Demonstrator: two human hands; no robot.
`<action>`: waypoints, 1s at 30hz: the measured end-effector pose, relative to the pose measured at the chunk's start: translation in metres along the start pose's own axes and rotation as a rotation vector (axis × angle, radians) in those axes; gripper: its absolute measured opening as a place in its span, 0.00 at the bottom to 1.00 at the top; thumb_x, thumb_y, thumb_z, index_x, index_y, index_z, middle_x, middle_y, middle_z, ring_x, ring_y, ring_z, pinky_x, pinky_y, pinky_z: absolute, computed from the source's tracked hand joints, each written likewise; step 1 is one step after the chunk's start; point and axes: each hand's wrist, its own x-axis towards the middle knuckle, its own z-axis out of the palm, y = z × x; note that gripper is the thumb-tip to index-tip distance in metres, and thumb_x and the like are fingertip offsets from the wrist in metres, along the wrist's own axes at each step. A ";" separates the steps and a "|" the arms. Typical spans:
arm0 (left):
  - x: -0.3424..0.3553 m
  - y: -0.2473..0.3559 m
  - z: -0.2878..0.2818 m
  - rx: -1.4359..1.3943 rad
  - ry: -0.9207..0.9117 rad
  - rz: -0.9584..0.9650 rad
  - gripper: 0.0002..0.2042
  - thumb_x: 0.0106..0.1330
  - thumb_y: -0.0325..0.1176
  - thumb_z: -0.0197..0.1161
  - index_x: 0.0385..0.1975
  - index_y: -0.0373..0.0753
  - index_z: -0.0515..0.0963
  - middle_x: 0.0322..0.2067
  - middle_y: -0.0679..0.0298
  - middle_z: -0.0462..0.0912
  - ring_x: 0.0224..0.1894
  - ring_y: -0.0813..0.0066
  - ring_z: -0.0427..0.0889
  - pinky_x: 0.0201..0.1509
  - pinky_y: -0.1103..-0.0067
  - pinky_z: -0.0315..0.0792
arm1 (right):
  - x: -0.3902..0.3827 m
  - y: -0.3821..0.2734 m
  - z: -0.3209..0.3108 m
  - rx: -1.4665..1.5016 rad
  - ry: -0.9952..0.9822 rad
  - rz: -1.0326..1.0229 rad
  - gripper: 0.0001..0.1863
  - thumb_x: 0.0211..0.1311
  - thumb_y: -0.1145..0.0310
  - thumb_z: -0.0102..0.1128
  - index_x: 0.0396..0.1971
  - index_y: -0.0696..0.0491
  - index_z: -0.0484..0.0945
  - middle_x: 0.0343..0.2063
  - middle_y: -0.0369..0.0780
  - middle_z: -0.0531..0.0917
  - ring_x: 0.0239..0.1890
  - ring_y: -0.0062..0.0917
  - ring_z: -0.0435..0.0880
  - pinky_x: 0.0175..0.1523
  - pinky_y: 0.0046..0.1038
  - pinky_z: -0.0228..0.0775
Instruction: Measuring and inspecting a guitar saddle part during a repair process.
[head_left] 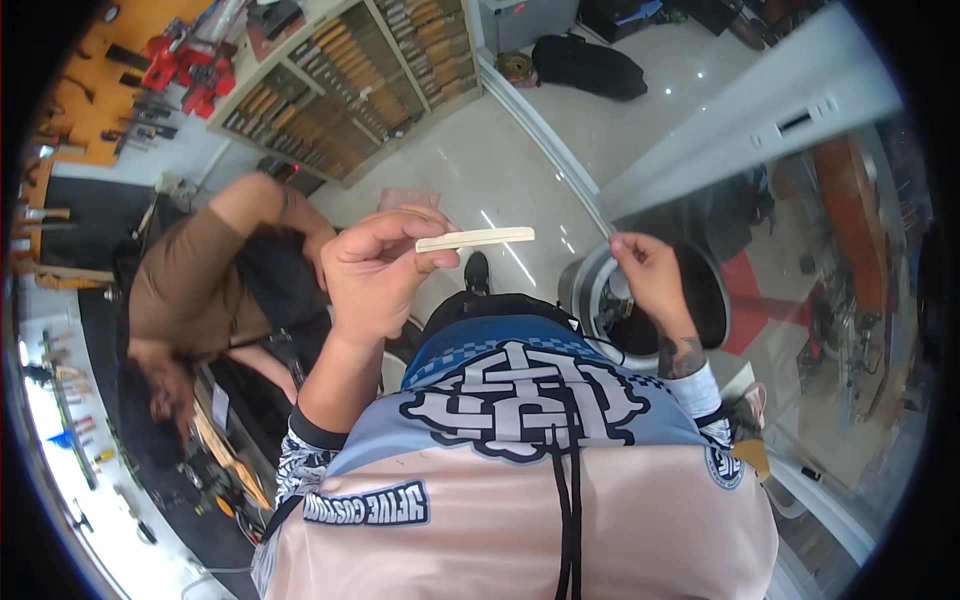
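Note:
My left hand (375, 270) is raised in front of my chest, its thumb and fingers pinched on one end of a thin, flat, pale strip (478, 238) that points to the right. My right hand (648, 272) is held out over a round grey bin with a dark liner (700, 290), fingertips pinched together; whether anything small is between them cannot be made out. Below both hands my beige and blue patterned shirt (520, 470) fills the lower middle of the view.
Another person in a brown shirt (200, 280) bends over at my left, close to a dark workbench (215, 450). A shelf unit with many small drawers (350, 85) and red tools on an orange wall board (190, 65) stand behind. A black bag (590, 65) lies on the pale floor.

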 end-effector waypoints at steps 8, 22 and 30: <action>0.250 -0.063 -0.054 -0.017 -0.187 0.026 0.12 0.57 0.22 0.77 0.39 0.33 0.81 0.31 0.59 0.85 0.39 0.62 0.84 0.46 0.69 0.78 | 0.135 0.048 0.009 -0.069 0.167 0.141 0.15 0.69 0.63 0.64 0.40 0.62 0.86 0.30 0.43 0.89 0.32 0.21 0.85 0.40 0.26 0.74; 0.641 -0.231 0.056 -0.295 -0.469 0.162 0.10 0.58 0.17 0.74 0.38 0.26 0.82 0.36 0.50 0.86 0.41 0.65 0.86 0.44 0.74 0.81 | 0.440 -0.027 -0.082 -0.039 0.341 0.250 0.16 0.66 0.62 0.65 0.43 0.60 0.86 0.34 0.48 0.89 0.36 0.32 0.89 0.45 0.30 0.78; 0.782 -0.313 0.170 -0.543 -0.685 0.029 0.10 0.59 0.16 0.73 0.39 0.28 0.82 0.37 0.50 0.86 0.41 0.65 0.86 0.43 0.75 0.81 | 0.498 -0.126 -0.184 0.192 0.683 0.342 0.14 0.70 0.64 0.64 0.46 0.59 0.85 0.28 0.38 0.88 0.31 0.17 0.83 0.39 0.22 0.74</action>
